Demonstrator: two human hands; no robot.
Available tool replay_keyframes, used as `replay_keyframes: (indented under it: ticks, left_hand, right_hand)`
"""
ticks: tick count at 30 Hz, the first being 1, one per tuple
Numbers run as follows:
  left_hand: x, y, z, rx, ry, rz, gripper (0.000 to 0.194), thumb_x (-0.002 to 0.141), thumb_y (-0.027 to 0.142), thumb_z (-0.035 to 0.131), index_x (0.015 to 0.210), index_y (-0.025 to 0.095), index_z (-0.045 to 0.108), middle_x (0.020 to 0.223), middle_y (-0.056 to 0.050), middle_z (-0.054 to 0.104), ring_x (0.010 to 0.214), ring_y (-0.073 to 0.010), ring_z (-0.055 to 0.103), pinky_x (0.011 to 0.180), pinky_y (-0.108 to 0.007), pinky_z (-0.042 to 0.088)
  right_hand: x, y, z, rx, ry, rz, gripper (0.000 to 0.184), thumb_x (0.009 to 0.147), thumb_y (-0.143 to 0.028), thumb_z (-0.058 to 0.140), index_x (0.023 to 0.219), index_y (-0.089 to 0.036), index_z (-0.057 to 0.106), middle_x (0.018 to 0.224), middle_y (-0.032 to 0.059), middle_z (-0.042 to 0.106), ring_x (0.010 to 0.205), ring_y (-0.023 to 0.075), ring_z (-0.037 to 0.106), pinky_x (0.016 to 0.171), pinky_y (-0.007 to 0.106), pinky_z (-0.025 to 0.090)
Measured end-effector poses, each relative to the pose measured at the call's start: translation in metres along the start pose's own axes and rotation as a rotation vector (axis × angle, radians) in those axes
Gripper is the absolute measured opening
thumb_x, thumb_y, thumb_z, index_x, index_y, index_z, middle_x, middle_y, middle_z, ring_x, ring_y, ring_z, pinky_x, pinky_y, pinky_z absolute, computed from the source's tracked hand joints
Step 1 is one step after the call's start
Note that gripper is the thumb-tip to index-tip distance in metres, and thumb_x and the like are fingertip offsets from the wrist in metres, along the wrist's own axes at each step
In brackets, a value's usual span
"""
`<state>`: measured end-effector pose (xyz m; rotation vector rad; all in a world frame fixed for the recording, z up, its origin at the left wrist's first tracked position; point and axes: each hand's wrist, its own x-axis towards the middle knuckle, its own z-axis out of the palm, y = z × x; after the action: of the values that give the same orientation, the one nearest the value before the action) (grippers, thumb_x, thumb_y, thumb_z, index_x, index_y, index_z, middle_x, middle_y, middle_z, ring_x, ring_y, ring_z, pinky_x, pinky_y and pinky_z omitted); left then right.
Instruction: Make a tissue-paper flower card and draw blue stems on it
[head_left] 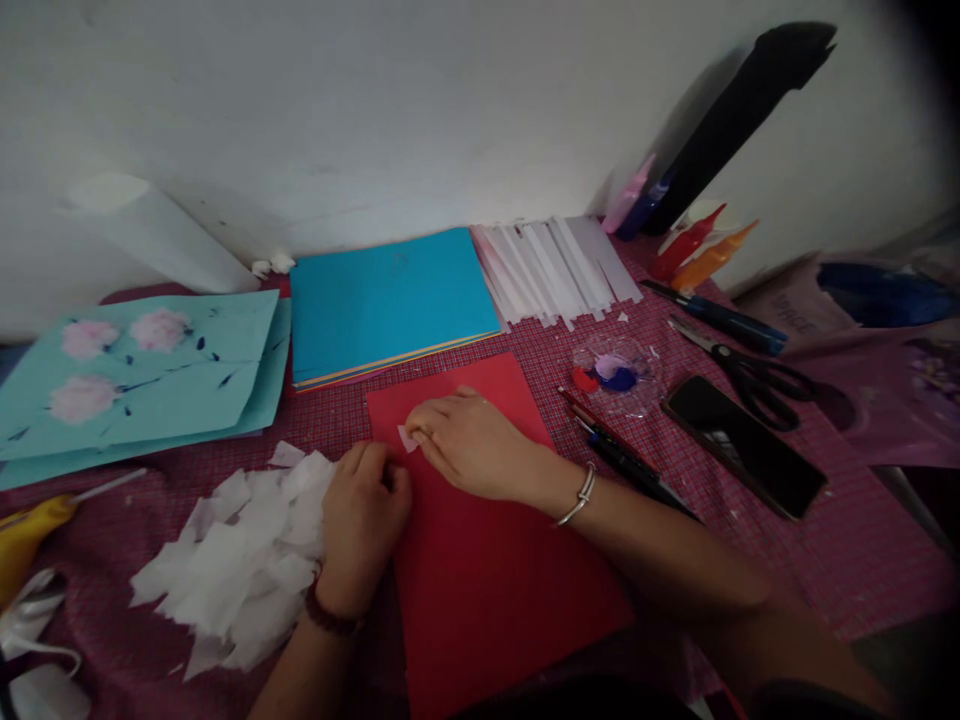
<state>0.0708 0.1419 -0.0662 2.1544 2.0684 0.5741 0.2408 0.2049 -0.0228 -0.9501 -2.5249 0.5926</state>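
Note:
A red paper sheet (487,580) lies in front of me on the checked cloth. My right hand (472,440) rests on its upper left part, fingers pinched on a small pale paper scrap (407,438). My left hand (364,520) sits at the sheet's left edge, fingers curled in a loose fist; what it holds, if anything, is hidden. A heap of torn white tissue pieces (232,560) lies just left of that hand.
A stack of coloured paper with blue on top (386,300), white paper strips (551,265), a paint palette (615,370), brushes (622,450), a phone (742,445), scissors (750,375), glue bottles (697,250), flower-painted teal sheets (135,370), a yellow glue gun (34,530).

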Motion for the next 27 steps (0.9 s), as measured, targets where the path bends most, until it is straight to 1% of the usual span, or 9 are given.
replay_keyframes:
  ticks: [5, 10, 14, 19, 27]
  left_hand:
    - [0.0, 0.0, 0.0, -0.013, -0.011, -0.003, 0.012, 0.079, 0.012, 0.047, 0.073, 0.022, 0.052, 0.074, -0.001, 0.055, 0.072, -0.0184, 0.052, 0.067, -0.031, 0.04]
    - [0.0, 0.002, -0.001, -0.028, 0.001, -0.003, 0.01, 0.079, 0.014, 0.049, 0.077, 0.021, 0.055, 0.075, -0.001, 0.056, 0.072, -0.0182, 0.053, 0.068, -0.031, 0.04]
    - [0.001, 0.002, -0.002, -0.031, 0.004, 0.006, 0.011, 0.08, 0.014, 0.049, 0.077, 0.021, 0.056, 0.076, -0.001, 0.057, 0.073, -0.018, 0.054, 0.068, -0.031, 0.04]
    - [0.001, 0.003, -0.002, -0.036, -0.007, -0.002, 0.011, 0.081, 0.016, 0.048, 0.075, 0.021, 0.055, 0.075, -0.002, 0.055, 0.072, -0.0183, 0.053, 0.068, -0.032, 0.04]
    - [0.002, 0.004, -0.003, -0.038, -0.025, -0.008, 0.011, 0.082, 0.016, 0.048, 0.075, 0.022, 0.054, 0.076, -0.002, 0.056, 0.073, -0.0182, 0.053, 0.068, -0.032, 0.04]
  right_hand:
    - [0.0, -0.001, -0.002, 0.007, -0.007, 0.022, 0.022, 0.096, -0.017, 0.039, 0.097, -0.016, 0.061, 0.1, 0.006, 0.07, 0.088, 0.02, 0.061, 0.083, 0.037, 0.035]
    - [0.002, 0.002, -0.009, 0.146, 0.03, 0.061, 0.022, 0.097, -0.017, 0.038, 0.095, -0.013, 0.06, 0.096, 0.0075, 0.069, 0.088, 0.019, 0.06, 0.08, 0.034, 0.038]
    - [0.003, 0.004, -0.005, 0.201, 0.008, 0.068, 0.021, 0.096, -0.016, 0.038, 0.094, -0.014, 0.06, 0.097, 0.0068, 0.069, 0.09, 0.0179, 0.061, 0.082, 0.032, 0.038]
    - [0.004, 0.004, 0.002, 0.147, -0.017, 0.08, 0.02, 0.096, -0.017, 0.039, 0.097, -0.015, 0.059, 0.103, 0.0068, 0.069, 0.095, 0.0195, 0.061, 0.087, 0.035, 0.036]
    - [0.005, -0.001, -0.001, 0.033, -0.035, 0.072, 0.02, 0.097, -0.017, 0.039, 0.096, -0.013, 0.059, 0.097, 0.0094, 0.07, 0.091, 0.0216, 0.062, 0.082, 0.036, 0.035]
